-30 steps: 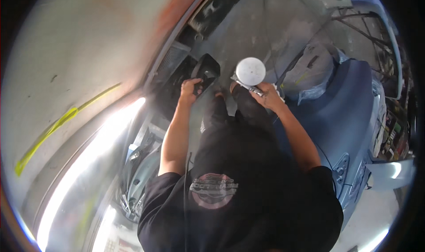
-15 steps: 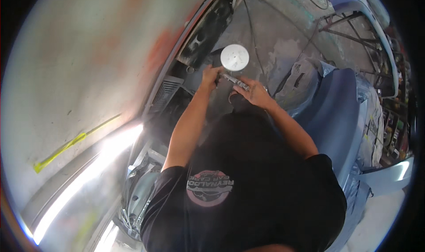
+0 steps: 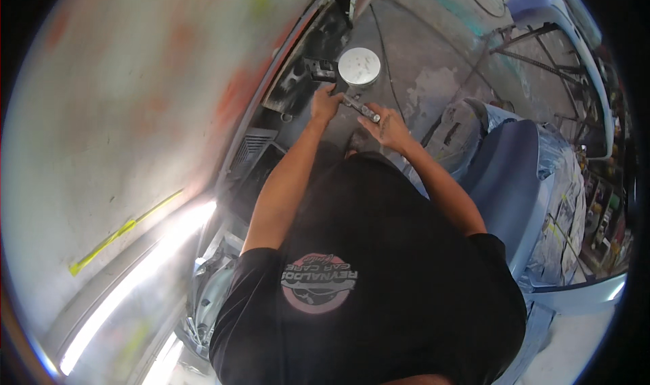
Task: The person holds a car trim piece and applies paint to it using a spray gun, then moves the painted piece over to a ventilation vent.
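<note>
Right hand [image 3: 391,129]: ours, grasping the rear of a spray gun [image 3: 361,108]
Left hand [image 3: 326,105]: curled at its front; we cannot tell its grasp
Long axis: diagonal between our hands, front pointing far-left
White-lidded cup [image 3: 359,65]: beyond the gun body

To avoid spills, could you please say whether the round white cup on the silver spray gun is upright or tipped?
Upright, apparently: the round white cup shows its flat top to the downward view.

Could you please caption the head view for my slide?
Right hand grips a silver metal spray gun with a round white cup; left hand alongside.
</note>
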The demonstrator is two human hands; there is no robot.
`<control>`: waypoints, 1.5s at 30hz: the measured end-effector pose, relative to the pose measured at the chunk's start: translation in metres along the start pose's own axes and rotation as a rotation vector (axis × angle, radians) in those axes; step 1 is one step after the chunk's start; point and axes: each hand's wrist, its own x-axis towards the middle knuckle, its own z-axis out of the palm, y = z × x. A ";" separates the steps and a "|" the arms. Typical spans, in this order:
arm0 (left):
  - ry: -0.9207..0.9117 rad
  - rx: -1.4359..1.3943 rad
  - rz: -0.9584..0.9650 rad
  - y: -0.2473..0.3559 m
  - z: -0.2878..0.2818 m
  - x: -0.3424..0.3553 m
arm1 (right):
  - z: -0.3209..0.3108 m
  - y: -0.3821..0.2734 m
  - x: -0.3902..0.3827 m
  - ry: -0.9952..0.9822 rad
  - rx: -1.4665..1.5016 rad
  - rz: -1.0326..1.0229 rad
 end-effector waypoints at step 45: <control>-0.435 -0.018 0.093 -0.004 -0.079 0.105 | -0.014 -0.024 0.125 0.033 -0.115 0.166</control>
